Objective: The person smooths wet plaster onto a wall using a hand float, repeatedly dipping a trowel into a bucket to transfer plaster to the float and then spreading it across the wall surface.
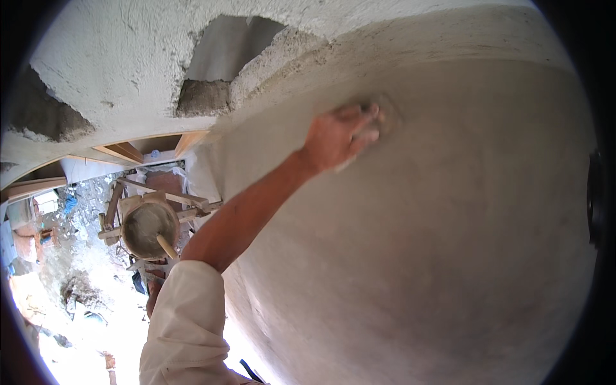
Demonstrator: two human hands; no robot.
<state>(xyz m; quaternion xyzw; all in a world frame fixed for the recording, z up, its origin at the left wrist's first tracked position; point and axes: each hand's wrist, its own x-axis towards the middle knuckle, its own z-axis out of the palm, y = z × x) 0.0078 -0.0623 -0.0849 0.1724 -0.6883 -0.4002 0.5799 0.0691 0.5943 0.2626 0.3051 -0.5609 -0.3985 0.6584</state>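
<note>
Head view: a flat tool (391,116) is held against a grey wall (449,224).
By the right hand (343,136), with fingers closely curled, the blurred tool seems to be gripped, probably flat for even contact. At left, a bowl (130,205) is supported by wooden bars (160,192), perhaps for steadiness.

Sleeve (186,321): off-white to cream cloth, plain and roomy, tube-shaped, with soft creases bunched most deeply across its lower part.
Sleeve edge (204,264): a rounded opening, the cloth sitting loosely around the arm near the elbow.
Forearm (256,208): bare, long and lean, narrowing toward the wrist.
Hand (340,138): bare, softened by blur, so the separate finger shapes are hard to make out.
Fingertips (367,136): pale patches, too blurred to identify.
</note>
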